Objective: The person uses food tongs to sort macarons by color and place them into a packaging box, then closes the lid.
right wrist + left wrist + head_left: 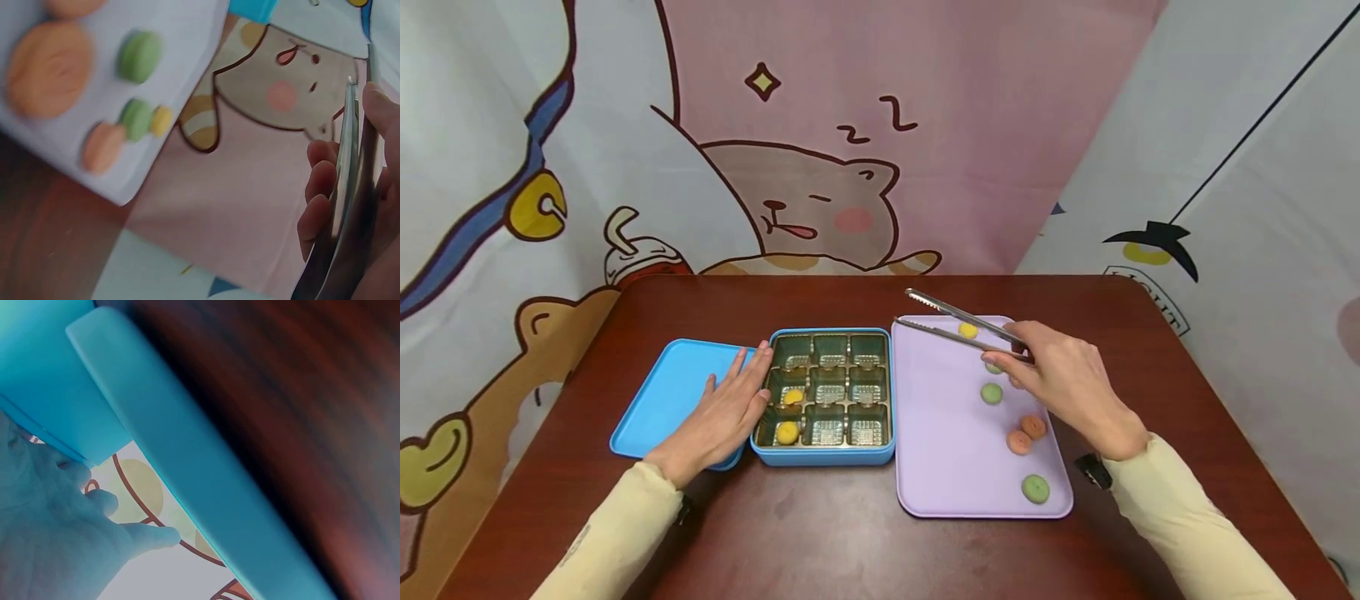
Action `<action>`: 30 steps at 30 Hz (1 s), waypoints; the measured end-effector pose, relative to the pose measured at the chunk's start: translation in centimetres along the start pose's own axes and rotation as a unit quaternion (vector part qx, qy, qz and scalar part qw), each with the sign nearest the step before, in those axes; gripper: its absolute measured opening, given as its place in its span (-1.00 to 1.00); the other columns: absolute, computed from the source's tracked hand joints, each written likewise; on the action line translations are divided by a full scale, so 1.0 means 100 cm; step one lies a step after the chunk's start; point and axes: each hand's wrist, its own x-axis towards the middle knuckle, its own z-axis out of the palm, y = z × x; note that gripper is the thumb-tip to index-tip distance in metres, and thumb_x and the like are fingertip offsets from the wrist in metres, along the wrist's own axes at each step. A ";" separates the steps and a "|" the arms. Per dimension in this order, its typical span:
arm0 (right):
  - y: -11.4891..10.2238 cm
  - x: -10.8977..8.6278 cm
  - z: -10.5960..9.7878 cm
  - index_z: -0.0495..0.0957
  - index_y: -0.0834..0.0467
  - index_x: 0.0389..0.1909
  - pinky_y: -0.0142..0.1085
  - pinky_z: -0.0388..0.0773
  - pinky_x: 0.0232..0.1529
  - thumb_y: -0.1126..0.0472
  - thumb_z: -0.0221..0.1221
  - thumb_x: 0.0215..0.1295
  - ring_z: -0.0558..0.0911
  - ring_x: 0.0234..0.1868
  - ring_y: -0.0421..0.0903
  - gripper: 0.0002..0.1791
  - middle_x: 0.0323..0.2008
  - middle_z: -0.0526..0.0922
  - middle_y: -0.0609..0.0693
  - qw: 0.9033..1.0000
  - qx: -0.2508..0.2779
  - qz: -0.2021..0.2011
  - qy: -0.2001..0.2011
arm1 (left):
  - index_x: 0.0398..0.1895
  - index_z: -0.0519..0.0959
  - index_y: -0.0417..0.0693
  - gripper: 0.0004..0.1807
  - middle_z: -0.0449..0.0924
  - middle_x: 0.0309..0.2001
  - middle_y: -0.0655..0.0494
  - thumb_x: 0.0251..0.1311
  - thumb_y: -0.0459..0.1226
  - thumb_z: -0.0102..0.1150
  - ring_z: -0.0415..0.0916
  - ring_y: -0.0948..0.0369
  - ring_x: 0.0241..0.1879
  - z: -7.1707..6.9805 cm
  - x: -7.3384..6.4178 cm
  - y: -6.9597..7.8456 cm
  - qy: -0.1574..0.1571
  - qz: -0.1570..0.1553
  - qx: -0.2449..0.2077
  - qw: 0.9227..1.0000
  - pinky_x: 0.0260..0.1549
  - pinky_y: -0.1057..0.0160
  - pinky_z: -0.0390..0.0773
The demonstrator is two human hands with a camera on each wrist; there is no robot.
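Observation:
In the head view my left hand (722, 417), fingers straight, rests against the left side of a blue box (823, 457). Its gold insert has square compartments. Yellow macarons (787, 432) lie in the left column's middle and front compartments. My right hand (1075, 387) grips metal tongs (966, 317), whose tips are apart with nothing between them, above the back of a lilac tray (940, 467). On that tray are a yellow macaron (967, 331), green macarons (992, 393) and orange macarons (1019, 442); the tongs and hand partly cover some.
A blue lid (670, 400) lies left of the box, partly beneath my left forearm. The box and tray stand side by side on a brown wooden table (820, 533). Behind the table hangs a cartoon-print curtain (985, 125).

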 end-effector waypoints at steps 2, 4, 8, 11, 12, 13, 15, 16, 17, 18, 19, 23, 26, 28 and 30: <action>0.009 -0.005 0.002 0.64 0.12 0.05 -0.22 0.41 -0.57 -0.04 0.48 0.22 0.48 -0.53 -0.18 -0.52 -0.43 0.65 -0.10 1.000 -0.003 0.013 -0.001 | 0.71 -0.12 -0.07 -0.32 -0.22 0.69 0.04 0.68 -0.06 -0.30 -0.29 -0.16 0.64 0.000 -0.001 0.000 -0.002 -0.002 -0.001 1.000 0.33 -0.59 -0.15; 0.018 -0.009 0.005 0.63 0.13 0.11 -0.18 0.45 -0.55 -0.04 0.47 0.24 0.51 -0.50 -0.14 -0.48 -0.32 0.71 -0.03 1.000 -0.006 0.021 -0.004 | 0.70 -0.12 -0.08 -0.32 -0.21 0.69 0.02 0.68 -0.06 -0.29 -0.27 -0.18 0.63 0.001 -0.002 0.000 -0.002 -0.002 -0.001 1.000 0.33 -0.59 -0.14; 0.036 -0.014 0.010 0.62 0.12 0.14 -0.14 0.47 -0.56 -0.04 0.43 0.29 0.56 -0.46 -0.09 -0.50 -0.19 0.74 0.04 0.999 -0.012 0.040 -0.023 | 0.70 -0.10 -0.09 -0.32 -0.19 0.69 0.02 0.68 -0.06 -0.28 -0.22 -0.17 0.63 0.003 -0.004 0.000 0.001 -0.003 0.003 1.000 0.33 -0.59 -0.11; 0.047 -0.016 0.011 0.59 0.12 0.17 -0.10 0.52 -0.55 -0.04 0.40 0.33 0.59 -0.41 -0.03 -0.50 -0.13 0.72 0.09 0.997 -0.025 0.055 -0.050 | 0.70 -0.08 -0.09 -0.32 -0.17 0.68 0.02 0.68 -0.06 -0.27 -0.19 -0.14 0.63 0.003 -0.005 0.000 0.005 -0.001 0.003 1.000 0.33 -0.59 -0.10; 0.051 -0.017 0.011 0.57 0.13 0.19 -0.08 0.54 -0.54 -0.04 0.40 0.33 0.59 -0.40 -0.01 -0.49 -0.10 0.71 0.12 0.996 -0.031 0.060 -0.058 | 0.70 -0.08 -0.08 -0.32 -0.17 0.68 0.02 0.68 -0.06 -0.27 -0.19 -0.13 0.63 0.003 -0.005 0.000 0.005 0.000 0.004 1.000 0.33 -0.58 -0.10; 0.054 -0.017 0.010 0.56 0.14 0.20 -0.06 0.55 -0.54 -0.04 0.39 0.34 0.60 -0.38 0.01 -0.47 -0.09 0.70 0.15 0.995 -0.038 0.064 -0.067 | 0.70 -0.08 -0.08 -0.32 -0.17 0.68 0.03 0.68 -0.06 -0.27 -0.19 -0.13 0.63 0.003 -0.005 0.000 0.006 0.000 0.004 1.000 0.33 -0.58 -0.10; 0.060 -0.017 0.010 0.55 0.15 0.23 -0.02 0.58 -0.53 -0.05 0.38 0.35 0.63 -0.36 0.05 -0.45 -0.05 0.68 0.19 0.993 -0.051 0.070 -0.076 | 0.70 -0.09 -0.07 -0.32 -0.18 0.68 0.03 0.68 -0.06 -0.27 -0.20 -0.12 0.64 0.003 -0.005 0.000 0.006 0.000 0.002 1.000 0.33 -0.58 -0.10; 0.062 -0.017 0.010 0.55 0.16 0.23 0.00 0.58 -0.53 -0.07 0.37 0.35 0.64 -0.35 0.07 -0.44 -0.05 0.68 0.20 0.993 -0.056 0.072 -0.079 | 0.70 -0.10 -0.07 -0.32 -0.18 0.68 0.03 0.68 -0.06 -0.27 -0.20 -0.12 0.64 0.002 -0.005 0.000 0.006 0.001 0.003 1.000 0.33 -0.58 -0.10; 0.065 -0.018 0.010 0.56 0.16 0.23 0.01 0.59 -0.53 -0.08 0.37 0.35 0.64 -0.34 0.09 -0.44 -0.05 0.67 0.21 0.992 -0.060 0.074 -0.080 | 0.70 -0.10 -0.07 -0.32 -0.18 0.69 0.04 0.67 -0.06 -0.27 -0.20 -0.11 0.64 0.002 -0.005 0.000 0.005 0.001 0.004 1.000 0.34 -0.57 -0.10; 0.068 -0.018 0.010 0.56 0.17 0.23 0.04 0.60 -0.52 -0.09 0.37 0.35 0.65 -0.33 0.11 -0.43 -0.04 0.67 0.22 0.991 -0.065 0.077 -0.083 | 0.70 -0.10 -0.07 -0.32 -0.18 0.69 0.04 0.67 -0.07 -0.27 -0.21 -0.11 0.64 0.002 -0.005 0.000 0.005 0.001 0.005 1.000 0.34 -0.57 -0.10; 0.070 -0.019 0.010 0.56 0.17 0.23 0.06 0.60 -0.50 -0.10 0.37 0.35 0.66 -0.30 0.13 -0.42 -0.03 0.67 0.23 0.991 -0.067 0.080 -0.086 | 0.70 -0.10 -0.07 -0.32 -0.18 0.69 0.04 0.67 -0.07 -0.27 -0.21 -0.11 0.64 0.002 -0.005 0.000 0.005 0.001 0.005 1.000 0.34 -0.57 -0.10; 0.081 -0.021 0.011 0.56 0.20 0.21 0.16 0.63 -0.39 -0.11 0.36 0.35 0.67 -0.25 0.17 -0.41 -0.03 0.66 0.24 0.987 -0.075 0.094 -0.103 | 0.70 -0.11 -0.07 -0.32 -0.19 0.69 0.03 0.68 -0.07 -0.27 -0.20 -0.10 0.64 0.001 -0.004 0.000 0.004 0.002 0.007 1.000 0.35 -0.57 -0.10; 0.087 -0.023 0.012 0.56 0.24 0.19 0.18 0.65 -0.34 -0.11 0.37 0.34 0.67 -0.24 0.17 -0.40 -0.06 0.67 0.25 0.985 -0.081 0.098 -0.115 | 0.70 -0.11 -0.06 -0.32 -0.20 0.69 0.03 0.68 -0.06 -0.28 -0.21 -0.10 0.64 0.002 -0.002 -0.001 0.005 0.003 0.006 1.000 0.35 -0.56 -0.11; 0.090 -0.025 0.012 0.57 0.27 0.18 0.19 0.65 -0.32 -0.11 0.37 0.34 0.67 -0.23 0.18 -0.39 -0.07 0.67 0.25 0.984 -0.084 0.098 -0.121 | 0.71 -0.12 -0.06 -0.32 -0.21 0.69 0.04 0.68 -0.05 -0.29 -0.22 -0.09 0.64 0.002 -0.001 -0.001 0.003 0.003 0.005 1.000 0.35 -0.56 -0.12; 0.092 -0.026 0.013 0.57 0.29 0.18 0.20 0.66 -0.30 -0.11 0.38 0.33 0.68 -0.21 0.20 -0.38 -0.07 0.67 0.26 0.983 -0.087 0.097 -0.126 | 0.71 -0.13 -0.06 -0.31 -0.22 0.69 0.04 0.68 -0.05 -0.30 -0.23 -0.10 0.64 0.002 0.000 -0.001 0.000 0.002 0.006 1.000 0.36 -0.55 -0.13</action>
